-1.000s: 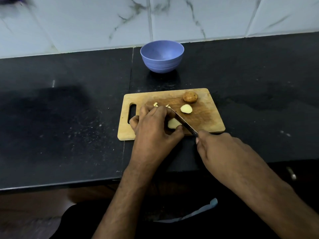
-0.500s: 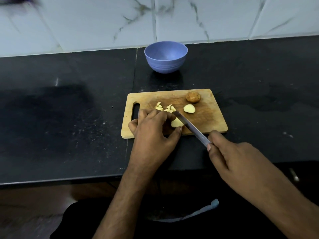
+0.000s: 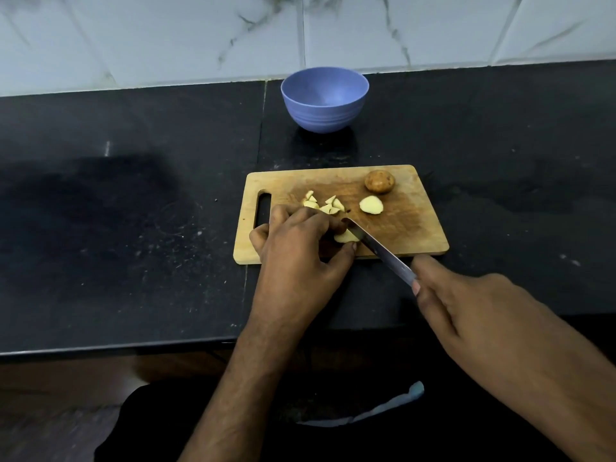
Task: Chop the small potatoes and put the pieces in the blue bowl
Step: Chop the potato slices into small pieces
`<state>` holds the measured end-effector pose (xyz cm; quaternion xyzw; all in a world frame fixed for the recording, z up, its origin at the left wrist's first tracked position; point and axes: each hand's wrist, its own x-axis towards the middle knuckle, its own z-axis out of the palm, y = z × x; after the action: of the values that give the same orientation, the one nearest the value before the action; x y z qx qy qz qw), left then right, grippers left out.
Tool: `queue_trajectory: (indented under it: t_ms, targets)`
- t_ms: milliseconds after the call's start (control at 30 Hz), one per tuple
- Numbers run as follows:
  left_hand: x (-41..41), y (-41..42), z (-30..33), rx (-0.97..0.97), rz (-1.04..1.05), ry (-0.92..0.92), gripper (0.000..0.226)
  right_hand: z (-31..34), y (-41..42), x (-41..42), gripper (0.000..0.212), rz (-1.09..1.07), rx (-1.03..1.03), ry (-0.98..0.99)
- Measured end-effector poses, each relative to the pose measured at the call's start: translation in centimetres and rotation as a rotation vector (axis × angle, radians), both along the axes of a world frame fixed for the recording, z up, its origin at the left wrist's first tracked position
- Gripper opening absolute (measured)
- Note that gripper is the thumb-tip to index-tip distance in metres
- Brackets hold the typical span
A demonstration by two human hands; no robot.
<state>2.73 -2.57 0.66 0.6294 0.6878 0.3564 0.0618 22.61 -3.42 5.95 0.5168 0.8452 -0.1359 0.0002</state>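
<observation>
The work surface is a black stone countertop (image 3: 133, 228), speckled with pale marks and divided by a thin vertical seam. Behind it stands a wall of white marble-patterned tiles (image 3: 166, 38). The near edge of the countertop runs across the lower half of the view.

A wooden cutting board (image 3: 416, 228) lies flat near the front edge, with its handle slot to the left. On the board:
- one whole small potato (image 3: 379, 181), brown-skinned, at the far right corner;
- one halved piece (image 3: 371, 205), cut face up, just beside the whole potato;
- a cluster of small cut pieces (image 3: 325, 205), pale yellow and wedge-shaped, at the board's centre;
- one potato piece (image 3: 346, 236) under the blade.

The left hand (image 3: 300, 255) rests on the board with fingers curled, pinching this potato piece between fingertips and thumb. The right hand (image 3: 473, 311) grips the handle of the knife (image 3: 380, 250); the blade runs diagonally up-left and touches the held piece beside the left fingertips.

The blue bowl (image 3: 325, 100) stands upright beyond the board, near the wall, well apart from the pieces. Its visible interior holds nothing.

The left hand hides the near-left part of the board.
</observation>
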Motion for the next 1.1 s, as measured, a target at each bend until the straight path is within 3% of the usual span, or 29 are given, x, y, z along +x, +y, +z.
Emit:
queue_trajectory:
  t_ms: [167,300,467,600,1100]
  targets:
    - [0.0,0.1,-0.1,0.016,0.014,-0.005,0.022,-0.8,0.6,-1.4,0.015,-0.022,0.002,-0.031]
    - [0.1,-0.1,0.1,0.008,0.056,-0.019,0.022,-1.9,1.0,-2.5,0.003,-0.008,0.050,-0.052]
    - [0.1,-0.7,0.4,-0.006,0.068,-0.077,0.025,-1.7,1.7,-1.3,0.021,0.026,0.051,0.149]
    - [0.0,-0.9,0.2,0.000,0.072,-0.069,0.024,-1.1,1.0,-0.2,0.020,0.002,0.079,0.219]
    - [-0.2,-0.9,0.3,0.011,0.120,-0.135,0.022,-0.2,-0.8,-1.0,0.009,-0.006,0.000,-0.040]
